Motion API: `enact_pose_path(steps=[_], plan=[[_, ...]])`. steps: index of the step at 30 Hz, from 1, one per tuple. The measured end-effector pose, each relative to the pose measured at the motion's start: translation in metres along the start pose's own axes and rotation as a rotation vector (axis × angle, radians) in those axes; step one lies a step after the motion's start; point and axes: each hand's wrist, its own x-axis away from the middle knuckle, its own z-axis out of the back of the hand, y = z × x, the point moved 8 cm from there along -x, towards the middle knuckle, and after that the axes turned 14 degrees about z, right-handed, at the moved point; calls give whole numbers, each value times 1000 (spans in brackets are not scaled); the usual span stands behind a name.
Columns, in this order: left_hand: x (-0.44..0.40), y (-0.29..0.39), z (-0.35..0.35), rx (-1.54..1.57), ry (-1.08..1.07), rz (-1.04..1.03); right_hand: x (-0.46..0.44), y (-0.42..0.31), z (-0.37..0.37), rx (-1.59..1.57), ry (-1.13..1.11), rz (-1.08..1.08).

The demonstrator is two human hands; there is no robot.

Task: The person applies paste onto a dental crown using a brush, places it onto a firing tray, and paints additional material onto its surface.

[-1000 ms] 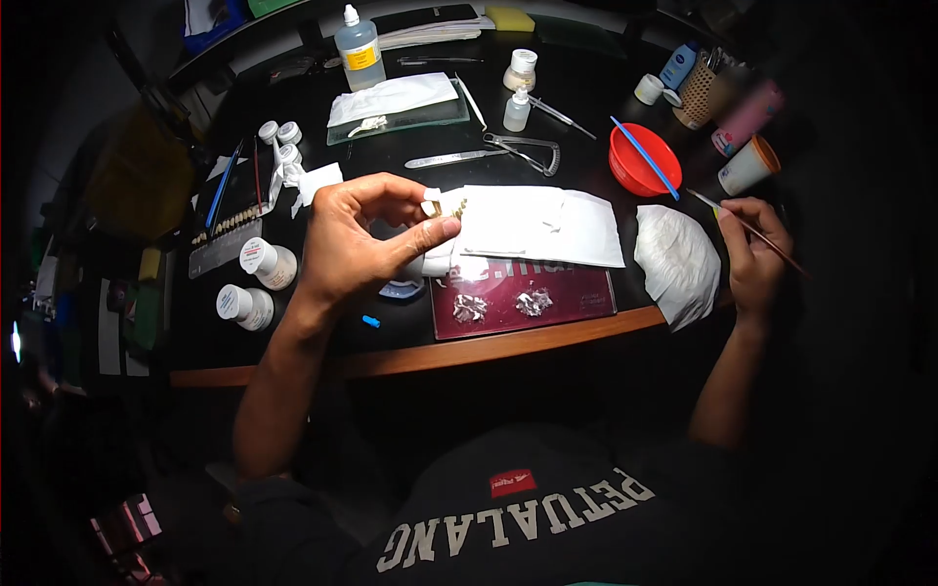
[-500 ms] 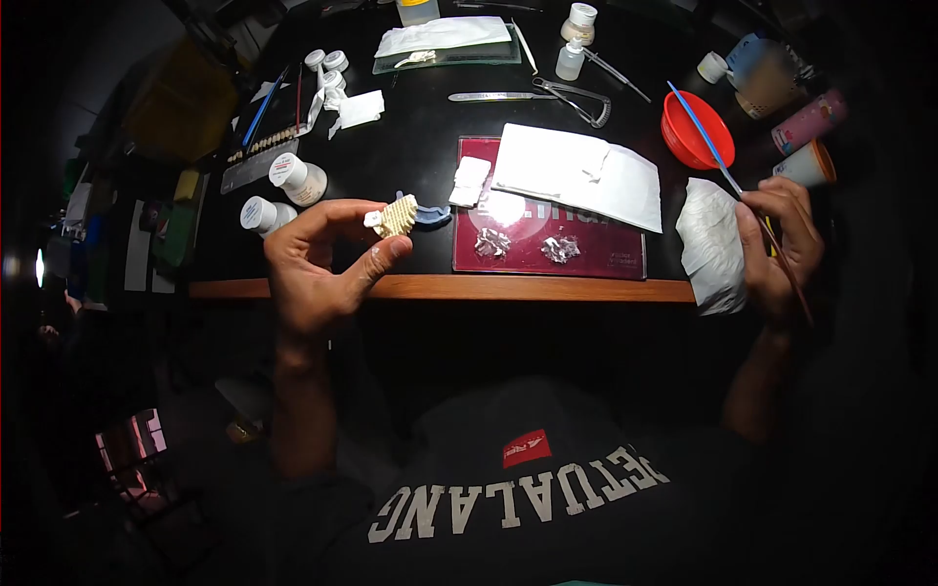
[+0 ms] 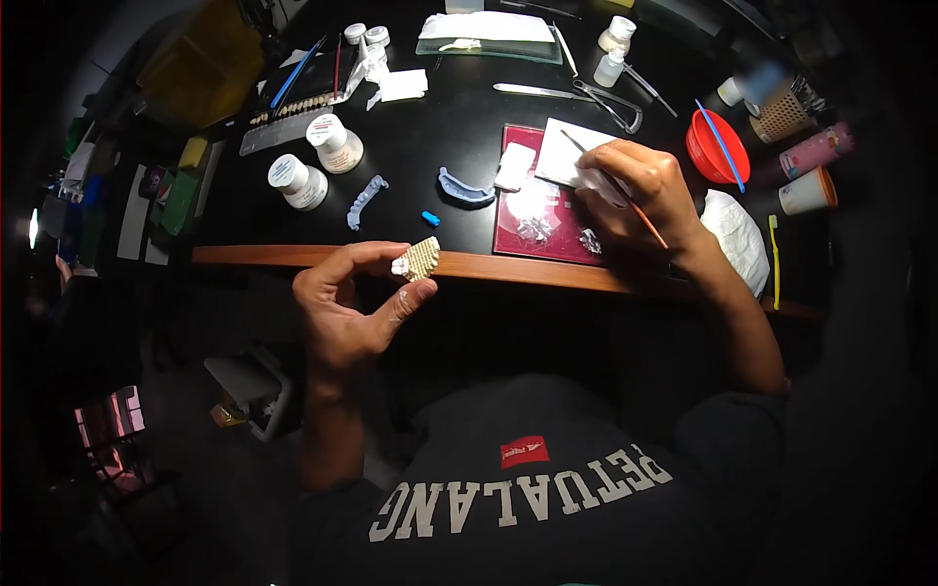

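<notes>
My left hand (image 3: 342, 303) pinches a cream honeycomb firing tray (image 3: 422, 261) between thumb and fingertips, just in front of the table edge. A small white piece sits at the tray's left end. In my right hand (image 3: 645, 176) is a thin paintbrush (image 3: 653, 232), held like a pen. Its tip lies over the folded white tissue (image 3: 559, 164), which the hand partly covers. Under the tissue is a dark red plate (image 3: 510, 217), with crumpled foil (image 3: 534, 230) and a smaller white pad (image 3: 515, 166) on it.
Two grey-blue moulds (image 3: 366, 200) and a small blue piece (image 3: 430, 218) lie left of the plate. White-capped jars (image 3: 298, 183) stand behind. A red bowl (image 3: 708, 156) with a blue brush (image 3: 720, 145) across it, crumpled tissue (image 3: 738, 239) and a yellow toothbrush (image 3: 775, 264) are at right.
My right hand has moved left with the paintbrush, from beside the red bowl to over the folded tissue. The left hand still holds the firing tray; the camera view has shifted.
</notes>
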Motion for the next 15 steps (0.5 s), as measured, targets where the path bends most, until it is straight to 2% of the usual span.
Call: enact_pose_path(steps=[4, 9, 14, 15], plan=[[2, -1, 6, 44, 30, -48, -11, -13, 4, 126, 81, 113], [3, -4, 9, 35, 37, -69, -30, -16, 1, 88, 114, 128], [8, -13, 12, 75, 44, -31, -29, -6, 2, 14, -115, 12], [7, -15, 14, 70, 53, -34, -25, -4, -1, 16, -78, 23]])
